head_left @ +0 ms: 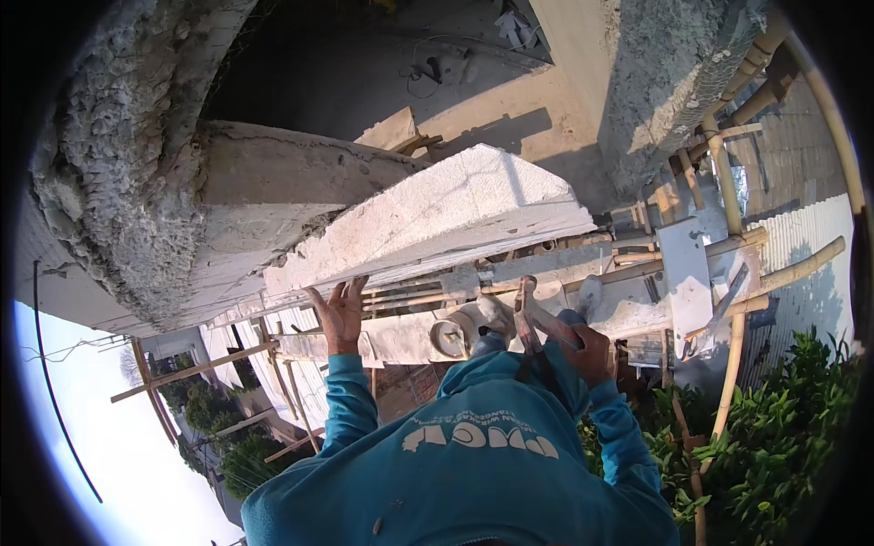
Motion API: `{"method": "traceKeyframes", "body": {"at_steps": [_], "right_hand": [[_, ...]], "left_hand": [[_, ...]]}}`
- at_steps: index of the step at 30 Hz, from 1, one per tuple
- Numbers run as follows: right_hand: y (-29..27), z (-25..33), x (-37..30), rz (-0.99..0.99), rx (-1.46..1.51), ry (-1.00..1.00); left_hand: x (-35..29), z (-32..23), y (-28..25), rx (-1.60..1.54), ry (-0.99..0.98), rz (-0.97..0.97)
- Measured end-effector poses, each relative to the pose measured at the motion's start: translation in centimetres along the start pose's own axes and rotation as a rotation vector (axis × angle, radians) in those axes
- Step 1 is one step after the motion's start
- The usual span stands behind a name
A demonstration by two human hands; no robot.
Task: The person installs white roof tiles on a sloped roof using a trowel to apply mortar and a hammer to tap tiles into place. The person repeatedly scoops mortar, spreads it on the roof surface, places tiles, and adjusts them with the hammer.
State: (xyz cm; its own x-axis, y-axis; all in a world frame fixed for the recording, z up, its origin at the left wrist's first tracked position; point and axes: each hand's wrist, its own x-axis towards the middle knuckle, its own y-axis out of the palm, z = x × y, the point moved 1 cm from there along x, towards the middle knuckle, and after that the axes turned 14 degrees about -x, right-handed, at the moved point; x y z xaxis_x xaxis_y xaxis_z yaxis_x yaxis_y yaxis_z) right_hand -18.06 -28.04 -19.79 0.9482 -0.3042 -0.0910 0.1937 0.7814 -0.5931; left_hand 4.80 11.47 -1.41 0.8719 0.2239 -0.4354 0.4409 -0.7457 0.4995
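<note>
A low wall of pale lightweight block [437,205] runs across in front of me, its rough top catching the sun. My left hand [340,318] rests with fingers spread against the near lower edge of this wall. Beside my body, my right hand [590,355] is wrapped round the handle of a hammer [546,322]. The hammer's head points up and stays apart from the wall. Below me, my feet stand on a plank walkway [401,338], where a round bucket [449,338] sits between my two arms.
Bamboo poles [728,187] form scaffolding on the right, with a white board [685,273] and a long-bladed tool [719,309] beside it. Rough concrete columns [137,136] flank the opening. Leafy branches [774,446] grow below right. Gaps show between the walkway and the wall.
</note>
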Motion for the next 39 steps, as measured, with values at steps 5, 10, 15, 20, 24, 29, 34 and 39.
{"method": "traceKeyframes", "body": {"at_steps": [5,10,15,20,24,29,34,39], "right_hand": [[-0.9,0.2,1.8,0.09,-0.003,-0.046],[-1.6,1.0,3.2,0.129,-0.016,-0.112],[-1.4,2.2,5.0,0.137,0.008,-0.251],[-0.4,5.2,6.9,0.136,-0.044,-0.477],[1.8,8.1,7.9,0.181,-0.083,-0.644],[5.0,10.4,8.3,0.249,-0.05,-0.717],[8.4,9.9,8.4,0.234,-0.165,-0.828],[9.1,12.2,7.3,0.141,-0.109,-0.825]], "left_hand": [[0.7,1.0,-0.8,0.011,0.068,-0.005],[0.5,2.3,-0.7,-0.134,0.163,-0.022],[0.4,2.6,-0.3,-0.168,0.24,0.015],[-1.8,1.6,3.5,-0.14,0.251,-0.043],[-0.4,0.4,1.3,-0.014,0.138,0.074],[-0.6,-1.8,0.1,0.344,0.195,-0.074],[1.1,-3.2,-2.0,0.606,0.585,-0.192],[2.5,-5.6,-6.0,0.618,0.67,-0.174]]}}
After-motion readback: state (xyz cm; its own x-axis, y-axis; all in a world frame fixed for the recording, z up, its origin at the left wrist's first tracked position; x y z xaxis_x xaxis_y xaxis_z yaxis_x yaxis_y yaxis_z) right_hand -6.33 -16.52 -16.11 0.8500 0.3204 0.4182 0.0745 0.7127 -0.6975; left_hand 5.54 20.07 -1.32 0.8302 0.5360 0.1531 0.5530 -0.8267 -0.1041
